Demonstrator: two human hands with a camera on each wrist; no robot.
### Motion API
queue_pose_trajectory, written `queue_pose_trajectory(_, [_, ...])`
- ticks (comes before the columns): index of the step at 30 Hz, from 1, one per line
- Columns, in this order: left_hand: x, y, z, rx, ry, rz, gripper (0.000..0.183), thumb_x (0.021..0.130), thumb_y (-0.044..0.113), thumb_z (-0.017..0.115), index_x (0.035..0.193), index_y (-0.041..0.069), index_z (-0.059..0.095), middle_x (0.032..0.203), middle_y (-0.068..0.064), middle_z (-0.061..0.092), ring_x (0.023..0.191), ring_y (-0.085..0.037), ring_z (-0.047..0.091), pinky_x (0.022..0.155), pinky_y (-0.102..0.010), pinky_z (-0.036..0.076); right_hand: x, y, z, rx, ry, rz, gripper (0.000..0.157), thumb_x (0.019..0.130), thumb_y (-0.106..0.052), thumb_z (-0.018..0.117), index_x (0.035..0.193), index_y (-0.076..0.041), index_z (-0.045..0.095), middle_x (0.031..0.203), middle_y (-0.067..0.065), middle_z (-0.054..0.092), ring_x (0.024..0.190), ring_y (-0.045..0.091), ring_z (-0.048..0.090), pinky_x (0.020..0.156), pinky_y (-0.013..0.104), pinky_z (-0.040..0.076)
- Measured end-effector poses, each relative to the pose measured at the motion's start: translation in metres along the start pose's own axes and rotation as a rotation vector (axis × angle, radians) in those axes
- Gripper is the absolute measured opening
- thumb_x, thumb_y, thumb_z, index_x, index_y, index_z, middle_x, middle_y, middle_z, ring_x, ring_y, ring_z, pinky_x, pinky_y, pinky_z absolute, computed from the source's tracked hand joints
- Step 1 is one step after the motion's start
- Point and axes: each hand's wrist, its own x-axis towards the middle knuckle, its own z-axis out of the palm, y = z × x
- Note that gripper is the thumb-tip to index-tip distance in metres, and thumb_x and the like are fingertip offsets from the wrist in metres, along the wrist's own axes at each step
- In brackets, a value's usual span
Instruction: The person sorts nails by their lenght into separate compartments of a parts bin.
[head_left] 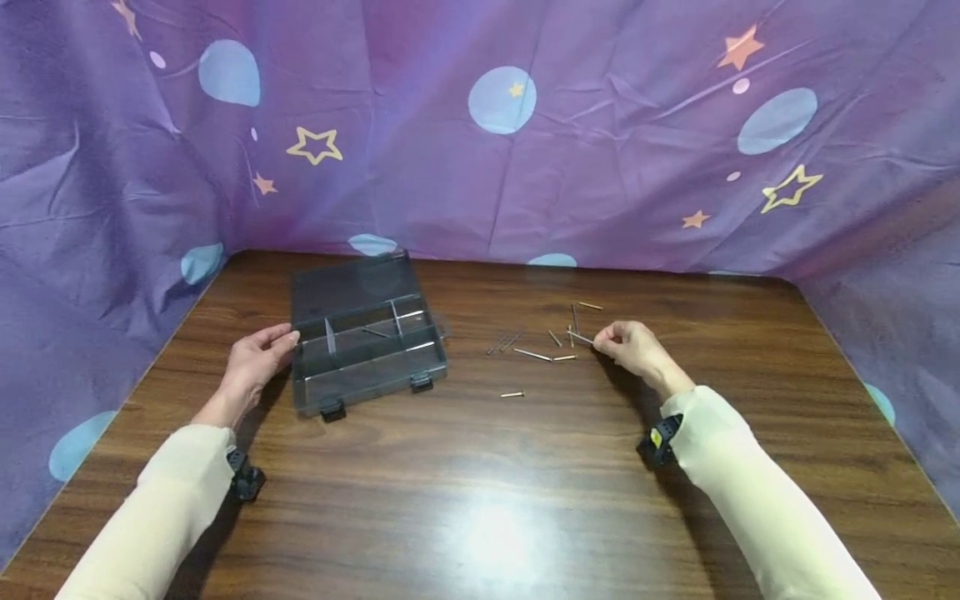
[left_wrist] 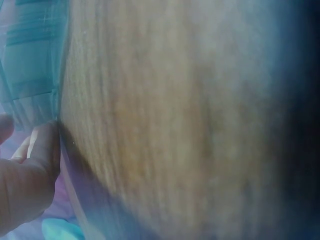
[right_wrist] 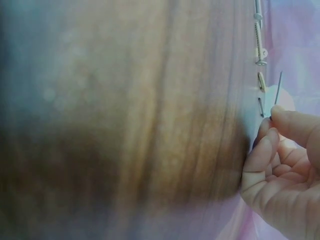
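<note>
A dark translucent compartment box [head_left: 375, 385] lies with its lid [head_left: 352, 287] folded back on the left of the table. My left hand [head_left: 257, 364] touches the box's left edge, its fingers fairly straight. Inside, a thin dark nail [head_left: 375, 332] lies in a middle compartment. On the right, my right hand [head_left: 633, 350] pinches a slim grey nail [right_wrist: 279, 89] between thumb and fingertips, its shaft sticking out past them. Just left of that hand, several loose nails and screws are scattered, including a long silver one [head_left: 532, 355] and a short brassy one [head_left: 565, 358].
A single screw [head_left: 513, 394] lies nearer the front than the others. Two black latches, one of them a left latch [head_left: 333, 410], stick out from the box's front. The wooden table [head_left: 420, 500] ends at a purple curtain [head_left: 420, 167] behind and at both sides.
</note>
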Motion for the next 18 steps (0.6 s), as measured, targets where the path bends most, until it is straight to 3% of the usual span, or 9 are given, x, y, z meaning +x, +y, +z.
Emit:
queue_pose_trajectory(3, [0.0,0.0,0.0,-0.012,0.008,-0.003,0.054,0.097,0.023,0.052,0.139,-0.006,0.038,0.112,-0.001,0.057,0.076,0.014,0.053,0.073,-0.003,0.047,0.0,-0.002,-0.001,0.009,-0.006,-0.004,0.016,0.09,-0.004,0.059,0.092,0.012,0.059,0.071,0.003,0.055,0.06,0.008,0.049,0.051,0.019,0.042])
queue_pose_trajectory(5, [0.001,0.002,0.003,-0.004,0.001,-0.004,0.053,0.097,0.024,0.051,0.139,-0.006,0.038,0.117,-0.006,0.056,0.077,0.014,0.052,0.073,-0.003,0.047,-0.003,0.0,-0.003,0.017,-0.001,0.005,0.016,0.09,-0.004,0.059,0.092,0.012,0.059,0.072,0.002,0.056,0.06,0.008,0.049,0.051,0.018,0.043])
queue_pose_trajectory(9, [-0.001,0.002,0.006,-0.019,-0.004,0.0,0.054,0.097,0.023,0.051,0.139,-0.008,0.038,0.101,0.005,0.06,0.076,0.013,0.053,0.072,-0.003,0.048,-0.006,0.0,-0.004,0.033,0.004,0.008,0.015,0.09,-0.003,0.059,0.091,0.012,0.059,0.074,0.002,0.057,0.06,0.007,0.049,0.051,0.017,0.044])
queue_pose_trajectory(12, [-0.004,0.001,0.003,-0.032,0.001,0.002,0.055,0.096,0.023,0.052,0.139,-0.009,0.037,0.082,0.023,0.053,0.073,0.013,0.054,0.069,-0.004,0.048,-0.003,-0.002,-0.002,0.053,0.0,0.007,0.014,0.089,-0.002,0.059,0.089,0.012,0.059,0.074,0.002,0.057,0.062,0.007,0.048,0.052,0.016,0.044])
queue_pose_trajectory(18, [-0.007,0.0,0.005,-0.025,0.001,-0.013,0.057,0.096,0.025,0.053,0.14,-0.008,0.036,0.076,0.029,0.049,0.072,0.014,0.053,0.067,-0.003,0.048,-0.001,-0.009,-0.001,0.091,0.008,-0.008,0.013,0.089,0.0,0.058,0.088,0.013,0.059,0.075,0.005,0.059,0.063,0.007,0.049,0.054,0.017,0.047])
